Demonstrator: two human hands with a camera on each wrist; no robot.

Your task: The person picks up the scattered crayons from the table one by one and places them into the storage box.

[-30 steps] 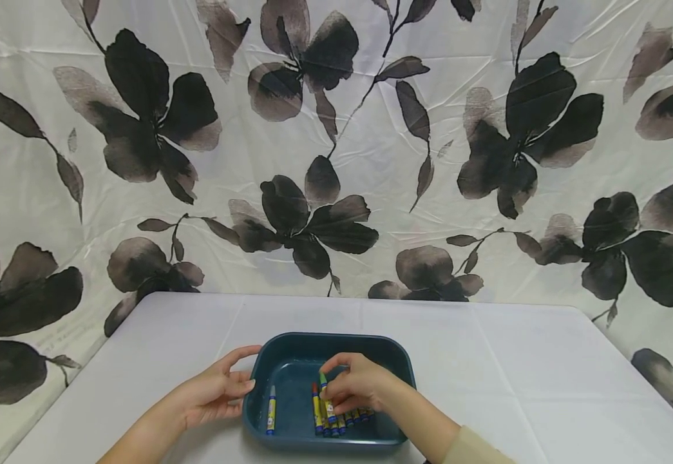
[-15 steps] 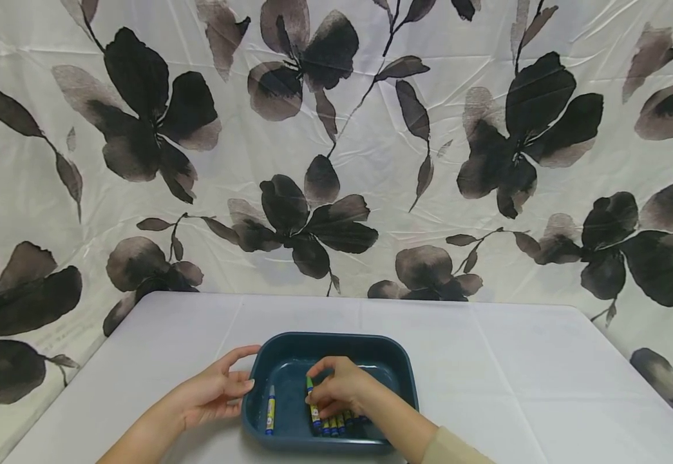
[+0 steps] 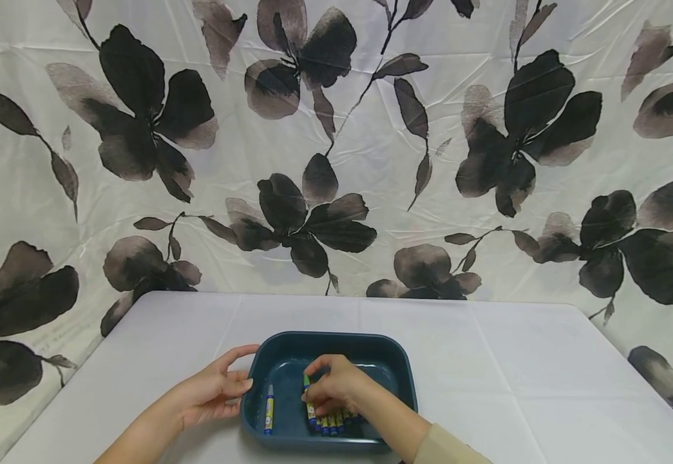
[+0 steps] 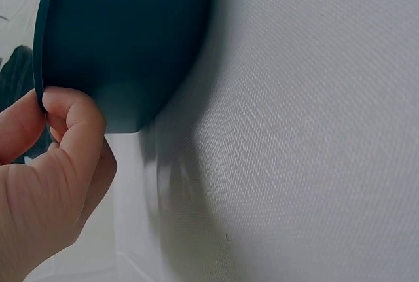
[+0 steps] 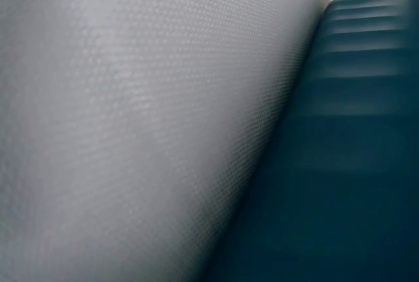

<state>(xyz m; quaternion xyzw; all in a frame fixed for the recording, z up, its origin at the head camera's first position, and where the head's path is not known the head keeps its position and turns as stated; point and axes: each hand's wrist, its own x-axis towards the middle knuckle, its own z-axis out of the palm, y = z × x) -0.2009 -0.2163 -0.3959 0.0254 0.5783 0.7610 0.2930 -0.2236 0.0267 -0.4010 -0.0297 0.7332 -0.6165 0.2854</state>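
A dark teal tray [image 3: 336,334] stands on the table in the head view. My left hand [image 3: 211,394] pinches its left rim between thumb and fingers, as the left wrist view shows on the tray's side wall [image 4: 124,33]. Inside the tray, my right hand [image 3: 341,386] pinches a green crayon [image 3: 310,411] at the left end of a row of crayons [image 3: 333,425]. The hand covers part of that row. Apart from them, a grey-tipped crayon [image 3: 269,412] lies near the left wall. The right wrist view shows mainly the tray's outer wall [image 5: 340,184].
A white cloth covers the table [image 3: 487,374], which extends well beyond the tray on both sides. Behind it hangs a white curtain [image 3: 394,142] printed with dark flowers.
My right hand has moved left with the green crayon, from over the row to its left end. The red crayon seen earlier is now hidden. My left hand stays on the rim.
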